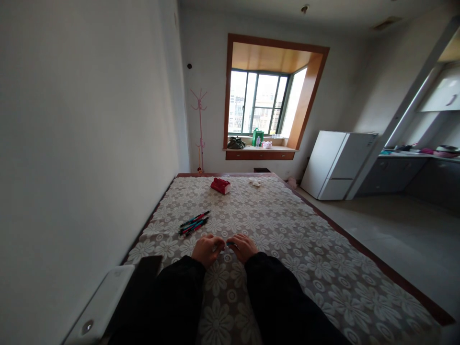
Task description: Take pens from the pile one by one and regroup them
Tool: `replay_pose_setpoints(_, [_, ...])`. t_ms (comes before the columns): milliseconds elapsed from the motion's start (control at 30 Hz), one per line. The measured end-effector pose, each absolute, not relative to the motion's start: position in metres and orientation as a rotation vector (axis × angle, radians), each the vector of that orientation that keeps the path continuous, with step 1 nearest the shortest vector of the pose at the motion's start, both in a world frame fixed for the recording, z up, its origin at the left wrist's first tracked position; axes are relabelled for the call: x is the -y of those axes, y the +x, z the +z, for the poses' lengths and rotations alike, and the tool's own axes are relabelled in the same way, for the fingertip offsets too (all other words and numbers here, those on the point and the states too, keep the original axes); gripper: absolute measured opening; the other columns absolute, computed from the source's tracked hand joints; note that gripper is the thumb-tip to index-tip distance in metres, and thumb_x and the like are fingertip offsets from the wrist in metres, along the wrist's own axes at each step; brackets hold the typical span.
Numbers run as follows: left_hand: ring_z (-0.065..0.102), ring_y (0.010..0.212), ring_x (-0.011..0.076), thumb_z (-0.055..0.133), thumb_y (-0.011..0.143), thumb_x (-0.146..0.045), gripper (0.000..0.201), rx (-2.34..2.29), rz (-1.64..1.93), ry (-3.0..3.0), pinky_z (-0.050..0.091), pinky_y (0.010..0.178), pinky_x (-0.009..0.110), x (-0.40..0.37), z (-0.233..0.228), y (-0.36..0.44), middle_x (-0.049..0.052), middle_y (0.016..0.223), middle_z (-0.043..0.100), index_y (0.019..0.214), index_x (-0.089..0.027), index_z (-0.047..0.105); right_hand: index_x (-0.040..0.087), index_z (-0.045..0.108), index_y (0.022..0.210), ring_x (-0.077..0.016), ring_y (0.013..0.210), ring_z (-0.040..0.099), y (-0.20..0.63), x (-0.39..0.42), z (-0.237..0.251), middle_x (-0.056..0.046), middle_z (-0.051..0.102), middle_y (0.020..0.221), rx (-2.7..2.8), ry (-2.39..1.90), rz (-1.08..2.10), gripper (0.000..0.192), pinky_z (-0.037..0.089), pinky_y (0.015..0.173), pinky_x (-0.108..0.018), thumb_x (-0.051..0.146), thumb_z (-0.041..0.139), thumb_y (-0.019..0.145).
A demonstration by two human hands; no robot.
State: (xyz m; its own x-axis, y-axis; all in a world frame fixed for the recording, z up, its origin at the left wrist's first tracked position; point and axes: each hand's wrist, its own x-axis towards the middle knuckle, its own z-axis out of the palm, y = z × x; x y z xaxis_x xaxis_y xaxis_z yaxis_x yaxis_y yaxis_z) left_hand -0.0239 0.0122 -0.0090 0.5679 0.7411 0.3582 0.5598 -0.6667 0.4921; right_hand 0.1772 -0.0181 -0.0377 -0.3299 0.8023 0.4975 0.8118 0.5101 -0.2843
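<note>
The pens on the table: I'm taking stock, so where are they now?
In the head view, the pens lie left of centre on the tablecloth, beyond the left hand.

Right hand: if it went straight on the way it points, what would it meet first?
Most likely the left hand, which faces the right hand across what looks a small gap; depth is unclear.

Dim room tbh, daylight's coming from the brown wood-framed bay window (262, 103), panes (238, 103) blown out. Black fabric sleeves (179, 287) lose detail, bare hands (207, 250) look soft, edges stretch badly.
</note>
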Motion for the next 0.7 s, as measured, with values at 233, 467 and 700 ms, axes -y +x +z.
replay_pose_setpoints(233, [0.061, 0.079, 0.0172, 0.053, 0.084, -0.032, 0.018, -1.096, 0.77, 2.518, 0.04, 0.082, 0.031, -0.0111, -0.0053, -0.0233, 0.002, 0.077, 0.069, 0.086, -0.026, 0.07, 0.024, 0.064, 0.097, -0.0172, 0.085, 0.059, 0.1772, 0.0186, -0.0368, -0.002, 0.068, 0.087, 2.16, -1.309, -0.033, 0.013, 0.043, 0.077, -0.029, 0.025, 0.055, 0.088])
replay_pose_setpoints(467, [0.061, 0.077, 0.0165, 0.052, 0.085, -0.034, 0.019, -1.13, 0.755, 2.522, 0.04, 0.082, 0.031, -0.013, -0.0083, -0.0227, 0.002, 0.078, 0.069, 0.087, -0.026, 0.07, 0.024, 0.064, 0.097, -0.0176, 0.085, 0.059, 0.1774, 0.0179, -0.0389, -0.003, 0.068, 0.088, 2.144, -1.329, -0.036, 0.013, 0.043, 0.078, -0.029, 0.025, 0.053, 0.089])
replay_pose_setpoints(700, [0.061, 0.079, 0.017, 0.051, 0.086, -0.037, 0.023, -1.065, 0.767, 2.484, 0.042, 0.084, 0.03, -0.0127, -0.0105, -0.0228, 0.003, 0.078, 0.069, 0.085, -0.025, 0.071, 0.024, 0.064, 0.098, -0.017, 0.085, 0.059, 0.1779, 0.0177, -0.0404, -0.002, 0.067, 0.087, 2.157, -1.316, -0.051, 0.014, 0.043, 0.077, -0.028, 0.026, 0.053, 0.089])
